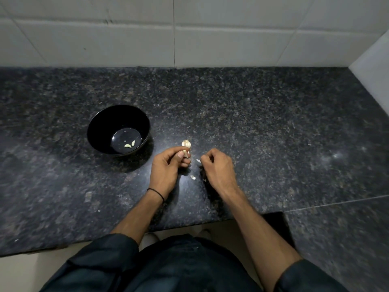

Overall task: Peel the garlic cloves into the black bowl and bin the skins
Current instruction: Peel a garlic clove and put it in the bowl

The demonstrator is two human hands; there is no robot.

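The black bowl (105, 123) stands on the dark granite counter, left of my hands, with two peeled garlic cloves (130, 144) on its bottom. A garlic bulb (186, 143) lies on the counter just beyond my left hand (168, 165). That hand pinches a single garlic clove (185, 153) between thumb and fingers. My right hand (217, 167) is a little to the right, fingers curled, pinching a thin piece of skin (198, 160). A loose skin flake (193, 177) lies on the counter between my hands.
The granite counter (273, 133) runs to a white tiled wall (189, 39) at the back and on the right. Its front edge is near my body, with a notch at the lower right. No bin is in view.
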